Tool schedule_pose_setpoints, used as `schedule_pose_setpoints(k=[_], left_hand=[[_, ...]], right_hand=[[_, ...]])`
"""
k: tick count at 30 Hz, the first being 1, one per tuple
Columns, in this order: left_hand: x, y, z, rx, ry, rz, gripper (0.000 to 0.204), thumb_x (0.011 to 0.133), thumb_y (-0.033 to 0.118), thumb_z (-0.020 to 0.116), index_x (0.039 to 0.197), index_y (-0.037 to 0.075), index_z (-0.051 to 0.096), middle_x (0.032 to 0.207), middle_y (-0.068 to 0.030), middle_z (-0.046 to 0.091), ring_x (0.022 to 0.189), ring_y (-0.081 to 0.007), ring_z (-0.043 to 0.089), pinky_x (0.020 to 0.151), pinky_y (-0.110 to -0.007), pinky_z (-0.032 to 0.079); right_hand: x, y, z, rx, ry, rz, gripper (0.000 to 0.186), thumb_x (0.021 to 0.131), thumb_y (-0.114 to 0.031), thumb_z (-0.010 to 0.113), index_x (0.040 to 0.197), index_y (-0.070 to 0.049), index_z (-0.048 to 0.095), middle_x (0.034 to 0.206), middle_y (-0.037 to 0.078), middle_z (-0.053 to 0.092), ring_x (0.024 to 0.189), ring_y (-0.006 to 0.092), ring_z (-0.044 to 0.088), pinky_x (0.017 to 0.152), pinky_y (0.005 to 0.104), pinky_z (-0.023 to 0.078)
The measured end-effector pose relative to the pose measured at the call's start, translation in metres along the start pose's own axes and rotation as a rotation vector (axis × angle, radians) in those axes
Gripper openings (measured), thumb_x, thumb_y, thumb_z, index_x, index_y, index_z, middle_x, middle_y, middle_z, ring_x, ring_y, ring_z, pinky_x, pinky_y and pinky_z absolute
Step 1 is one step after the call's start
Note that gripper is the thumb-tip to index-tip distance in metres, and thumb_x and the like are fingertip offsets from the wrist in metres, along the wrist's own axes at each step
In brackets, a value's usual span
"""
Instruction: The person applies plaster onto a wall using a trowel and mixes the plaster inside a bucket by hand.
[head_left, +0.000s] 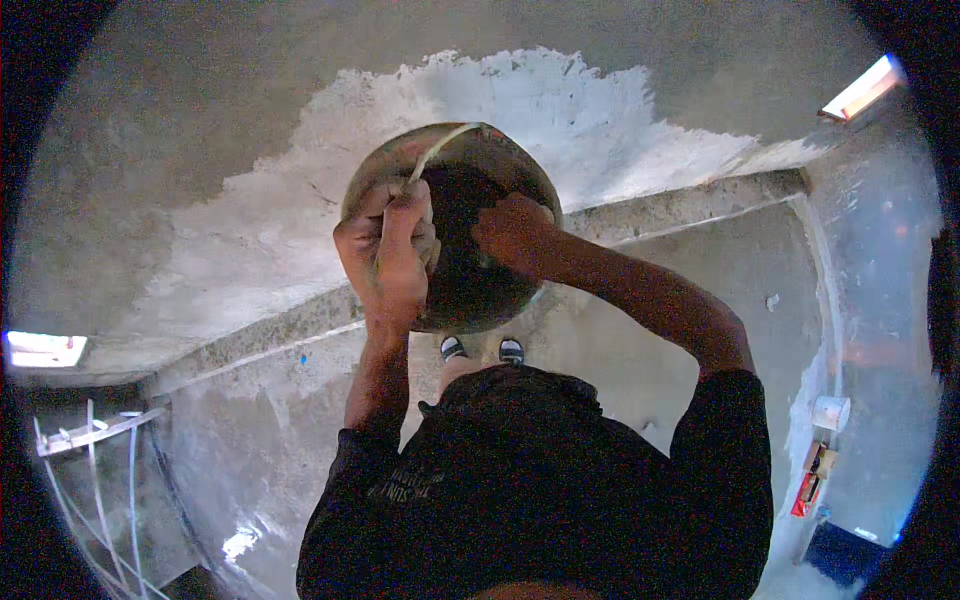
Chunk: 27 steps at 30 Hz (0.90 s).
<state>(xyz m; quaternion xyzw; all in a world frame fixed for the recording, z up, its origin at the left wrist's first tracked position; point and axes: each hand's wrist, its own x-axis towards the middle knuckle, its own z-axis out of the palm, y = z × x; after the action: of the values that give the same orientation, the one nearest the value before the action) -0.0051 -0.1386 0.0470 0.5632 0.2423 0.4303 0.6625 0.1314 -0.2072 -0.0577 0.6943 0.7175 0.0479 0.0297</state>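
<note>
In front of my chest is a dark, round bucket, its inside in deep shadow. A pale, curved strip, which looks like its handle, runs from the far rim down to my left hand. That hand is closed, its fingers wrapped round the strip at the bucket's left side. Over the bucket's right half, my right hand is bunched into a fist. Its fingertips point into the dark, so what they hold, if anything, is hidden. What the bucket contains cannot be made out.
Beyond the bucket rises a grey wall with a ragged white patch. A low ledge runs along its foot. My sandalled feet stand near it. At right are a white pail and a red box; at left, a pale frame.
</note>
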Motion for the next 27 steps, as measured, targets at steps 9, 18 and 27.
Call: schedule_pose_setpoints(k=[9, 18, 27], left_hand=[[0.012, 0.029, -0.03, 0.001, -0.165, 0.15, 0.02, 0.076, 0.016, 0.054, 0.065, 0.0, 0.051, 0.051, 0.004, 0.037, 0.041, -0.0019, 0.028, 0.036, -0.018, 0.019], [0.037, 0.025, -0.044, 0.084, -0.124, 0.113, 0.017, 0.077, 0.015, 0.053, 0.067, 0.002, 0.052, 0.051, 0.0048, 0.036, 0.039, -0.0013, 0.027, 0.035, -0.019, 0.018], [0.069, 0.006, -0.054, -0.011, -0.03, -0.102, 0.017, 0.074, 0.018, 0.054, 0.063, 0.006, 0.048, 0.05, 0.0041, 0.034, 0.037, -0.0036, 0.027, 0.034, -0.02, 0.018]], right_hand=[[0.029, -0.002, -0.001, 0.219, 0.089, 0.057, 0.017, 0.069, -0.02, 0.052, 0.072, -0.005, 0.059, 0.068, 0.016, 0.057, 0.064, 0.0303, 0.06, 0.058, 0.0432, 0.048], [0.049, -0.019, -0.01, 0.242, 0.122, -0.028, 0.023, 0.066, -0.024, 0.056, 0.075, -0.003, 0.057, 0.076, 0.017, 0.058, 0.07, 0.0305, 0.059, 0.06, 0.0424, 0.05], [0.039, 0.001, -0.019, 0.593, -0.129, 0.181, 0.038, 0.076, -0.041, 0.053, 0.081, -0.004, 0.06, 0.078, 0.016, 0.06, 0.074, 0.0334, 0.059, 0.065, 0.0411, 0.049]])
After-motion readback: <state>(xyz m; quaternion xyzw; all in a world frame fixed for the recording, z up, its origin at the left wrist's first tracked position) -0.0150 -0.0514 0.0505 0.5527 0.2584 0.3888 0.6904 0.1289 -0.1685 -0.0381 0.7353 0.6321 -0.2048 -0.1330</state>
